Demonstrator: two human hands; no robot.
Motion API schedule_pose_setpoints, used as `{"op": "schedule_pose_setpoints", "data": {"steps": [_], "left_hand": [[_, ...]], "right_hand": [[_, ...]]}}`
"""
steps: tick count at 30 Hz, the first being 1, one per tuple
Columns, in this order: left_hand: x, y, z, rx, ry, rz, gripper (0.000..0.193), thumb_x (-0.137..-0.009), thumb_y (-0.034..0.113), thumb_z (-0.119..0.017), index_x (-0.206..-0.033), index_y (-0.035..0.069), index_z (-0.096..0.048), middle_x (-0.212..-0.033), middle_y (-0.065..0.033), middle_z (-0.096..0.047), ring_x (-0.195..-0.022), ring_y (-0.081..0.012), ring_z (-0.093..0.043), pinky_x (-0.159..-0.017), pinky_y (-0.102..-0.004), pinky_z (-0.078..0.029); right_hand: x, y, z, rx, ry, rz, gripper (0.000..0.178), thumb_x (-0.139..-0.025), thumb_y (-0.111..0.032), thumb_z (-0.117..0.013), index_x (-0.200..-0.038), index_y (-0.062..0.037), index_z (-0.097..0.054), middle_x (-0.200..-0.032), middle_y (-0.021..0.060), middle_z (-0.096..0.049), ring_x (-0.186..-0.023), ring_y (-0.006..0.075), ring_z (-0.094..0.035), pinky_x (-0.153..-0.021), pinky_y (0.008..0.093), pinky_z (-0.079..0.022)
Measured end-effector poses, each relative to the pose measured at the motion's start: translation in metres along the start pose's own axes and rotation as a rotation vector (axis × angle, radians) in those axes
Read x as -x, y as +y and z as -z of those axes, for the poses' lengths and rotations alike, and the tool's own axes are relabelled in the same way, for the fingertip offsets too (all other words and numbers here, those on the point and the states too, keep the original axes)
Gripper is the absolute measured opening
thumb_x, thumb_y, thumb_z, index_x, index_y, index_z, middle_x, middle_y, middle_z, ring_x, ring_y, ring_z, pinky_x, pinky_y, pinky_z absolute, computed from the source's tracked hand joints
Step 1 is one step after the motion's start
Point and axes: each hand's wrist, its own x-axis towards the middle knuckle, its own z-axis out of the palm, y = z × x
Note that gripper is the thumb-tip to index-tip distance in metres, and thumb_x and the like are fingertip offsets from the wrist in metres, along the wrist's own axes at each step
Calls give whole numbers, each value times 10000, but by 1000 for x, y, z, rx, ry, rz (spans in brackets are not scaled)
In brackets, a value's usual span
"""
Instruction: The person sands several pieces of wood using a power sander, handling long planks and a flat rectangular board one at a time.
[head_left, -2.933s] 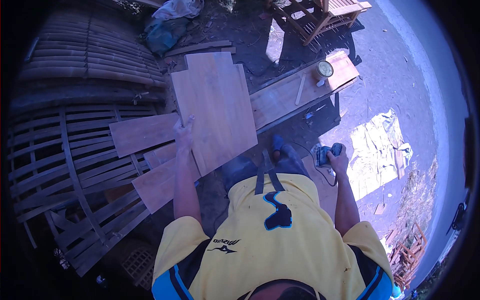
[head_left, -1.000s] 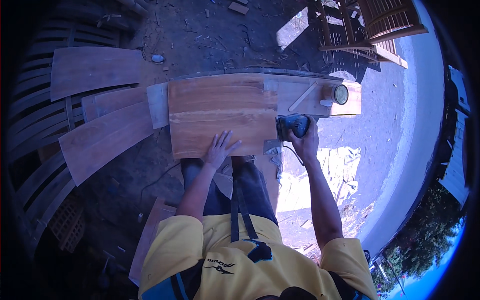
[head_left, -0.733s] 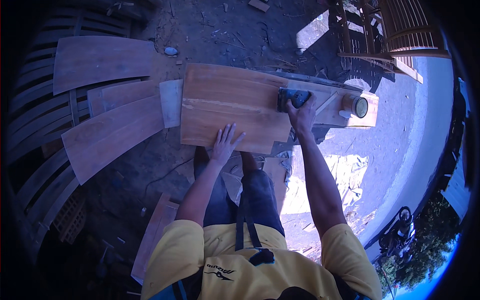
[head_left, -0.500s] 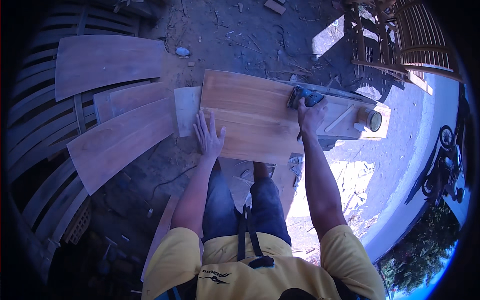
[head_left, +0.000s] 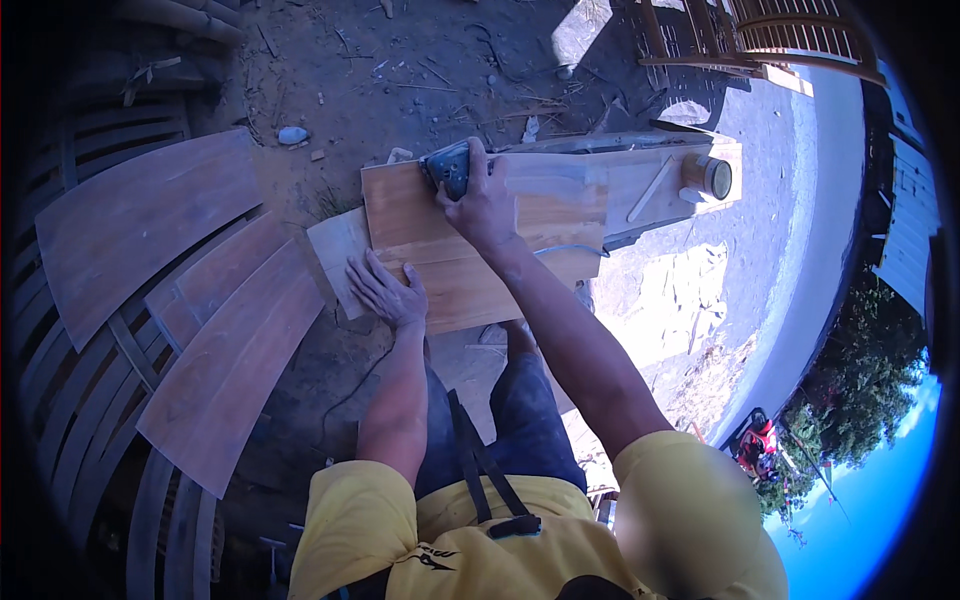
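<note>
A flat wooden panel (head_left: pixel 480 285) lies across the work surface in front of me. My right hand (head_left: pixel 485 205) is closed around a dark blue electric sander (head_left: pixel 452 168), which rests on the panel near its far left corner. A pale, dusty-looking streak runs along the panel's far side to the right of the sander. At the panel's left edge my left hand (head_left: pixel 390 293) lies flat with fingers stretched out, partly over a lighter board (head_left: pixel 335 245) that sticks out from underneath. A thin cord (head_left: pixel 575 249) trails across the panel behind my right wrist.
To the right, a jar (head_left: pixel 707 177) and a thin wooden stick (head_left: pixel 652 188) sit on the bench board. More wooden panels (head_left: pixel 235 365) lean on a slatted rack (head_left: pixel 95 455) at left. Slatted wooden furniture (head_left: pixel 790 30) stands at the far right.
My right hand has carried the sander leftward along the panel, from its right part to the far left corner. My left hand stays at the left edge. The view has turned somewhat.
</note>
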Motion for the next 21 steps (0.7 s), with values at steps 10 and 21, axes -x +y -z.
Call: {"op": "schedule_pose_setpoints", "data": {"steps": [10,21], "left_hand": [[1,-4,-7,-3,115,-20,782,-1018,467,-549,-1662,74,-343,-1751,-237,-248,-1622,-444,-221,-1283,-633,-208],[4,-2,-6,-65,123,-29,784,-1021,475,-547,-1659,70,-340,-1730,-247,-276,-1618,-449,-221,-1300,-611,-184]], "right_hand": [[-26,128,73,100,212,-154,877,-825,-346,-837,-1536,-77,-400,-1185,325,-605,-994,535,-692,-849,596,-589],[-16,111,66,130,226,-174,851,-840,-371,-834,-1512,-53,-421,-1172,346,-626,-1007,533,-694,-886,591,-579]]}}
